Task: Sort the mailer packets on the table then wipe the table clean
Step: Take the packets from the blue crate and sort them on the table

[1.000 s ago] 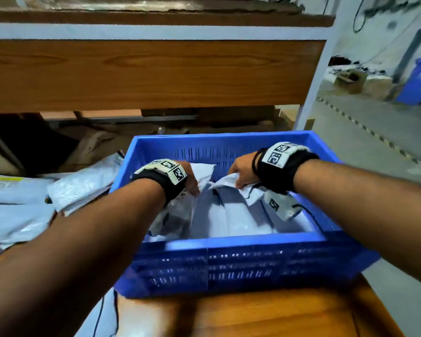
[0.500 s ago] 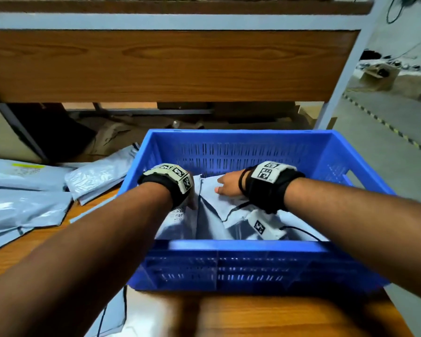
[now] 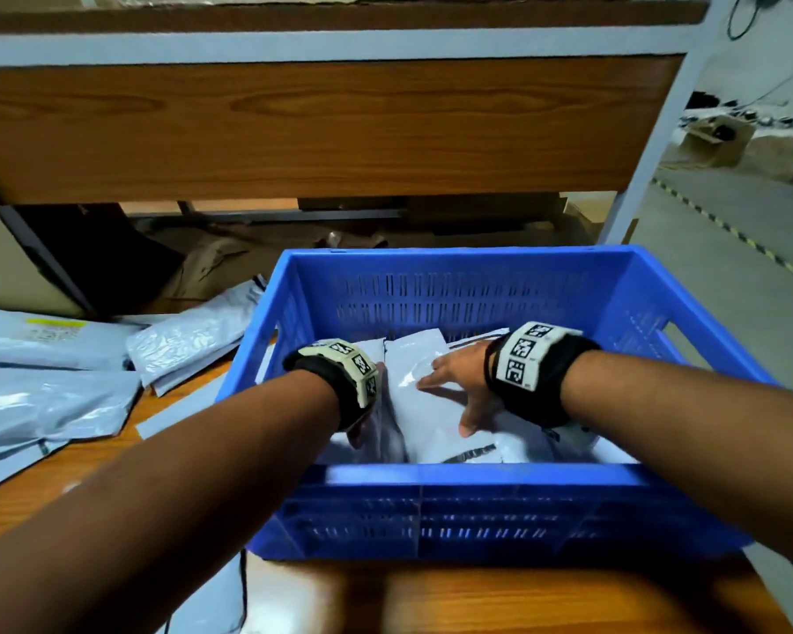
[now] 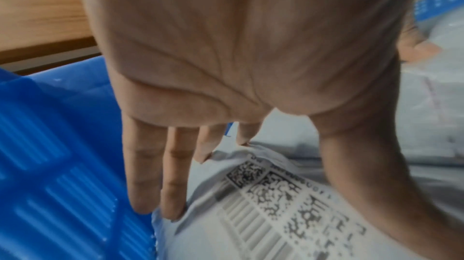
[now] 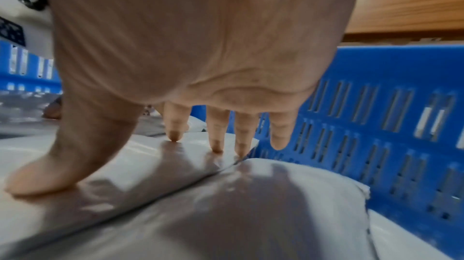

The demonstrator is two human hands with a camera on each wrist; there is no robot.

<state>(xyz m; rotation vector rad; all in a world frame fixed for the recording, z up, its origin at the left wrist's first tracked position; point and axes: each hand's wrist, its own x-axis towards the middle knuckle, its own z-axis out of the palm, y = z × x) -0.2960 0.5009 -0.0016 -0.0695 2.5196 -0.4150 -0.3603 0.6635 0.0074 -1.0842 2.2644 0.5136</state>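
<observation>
A blue plastic crate point(image 3: 477, 475) stands on the wooden table point(image 3: 477, 597) and holds several grey mailer packets point(image 3: 431, 432). Both hands are inside it. My right hand point(image 3: 452, 388) lies with spread, straight fingers on the top packet point(image 5: 175, 194); its fingertips point(image 5: 216, 145) press the plastic. My left hand point(image 3: 359, 433) is mostly hidden behind its wristband in the head view. In the left wrist view its straight fingers point(image 4: 173, 185) point down beside the crate wall point(image 4: 50, 165), tips touching a packet with a barcode label point(image 4: 276, 204). Neither hand grips anything.
More grey packets lie loose on the table at the left point(image 3: 42, 404), one leaning against the crate's left side point(image 3: 188, 340). Another lies at the table's front edge point(image 3: 211, 601). A wooden shelf board point(image 3: 294, 130) and a white post point(image 3: 651, 144) stand behind the crate.
My right hand has let go of the packet corner it held up and now lies flat on the packets. Both hands have sunk lower into the crate.
</observation>
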